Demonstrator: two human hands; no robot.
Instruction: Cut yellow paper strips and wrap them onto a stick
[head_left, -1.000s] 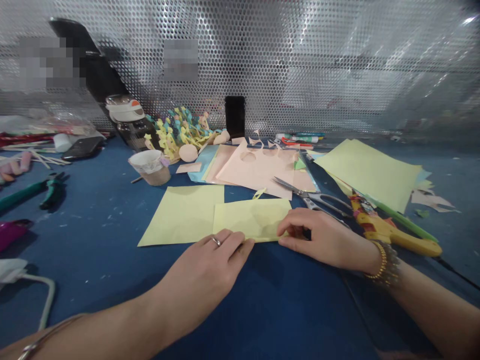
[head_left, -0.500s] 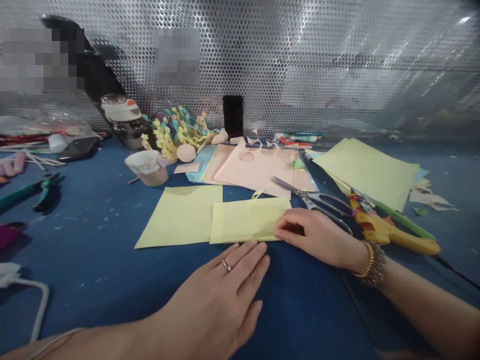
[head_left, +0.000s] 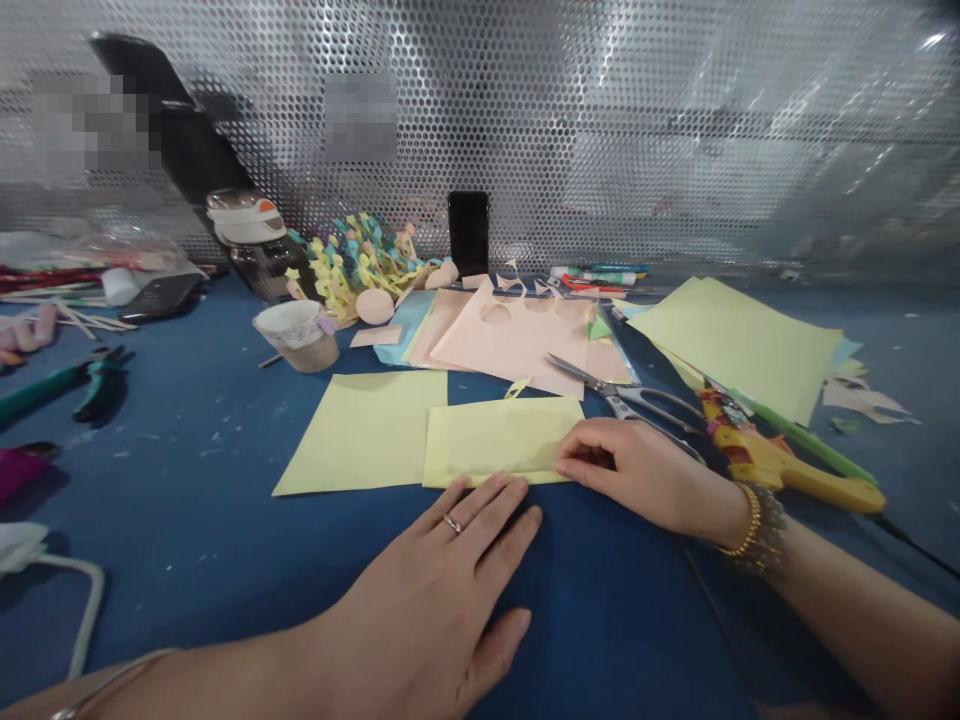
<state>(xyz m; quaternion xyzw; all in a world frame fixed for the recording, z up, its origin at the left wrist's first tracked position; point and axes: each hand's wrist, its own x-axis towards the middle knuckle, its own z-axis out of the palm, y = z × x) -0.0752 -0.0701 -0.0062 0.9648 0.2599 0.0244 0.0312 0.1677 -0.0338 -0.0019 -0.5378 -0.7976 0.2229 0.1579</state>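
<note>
A folded sheet of yellow paper [head_left: 502, 430] lies on the blue tabletop, its folded edge toward me. Along that near edge my left hand [head_left: 442, 580] rests flat, fingers extended and fingertips on the paper. My right hand [head_left: 645, 475] pinches the paper's near right corner between thumb and curled fingers. To the left, touching or slightly under the folded piece, is a flat yellow sheet [head_left: 367, 435]. A pair of scissors [head_left: 615, 395] lies with its blades just beyond the folded paper and its handles behind my right hand.
Pink and blue paper sheets [head_left: 510, 335] lie beyond, with a phone [head_left: 469, 232] upright behind them. More yellow sheets [head_left: 742, 335] and a yellow glue gun [head_left: 780, 465] are at right. A paper cup [head_left: 300, 345], dark bottle [head_left: 262, 255] and green-handled pliers [head_left: 97, 385] stand or lie left.
My left fingers have shifted slightly along the near edge and spread a little more. My right hand stays at the corner. The whole view has moved slightly.
</note>
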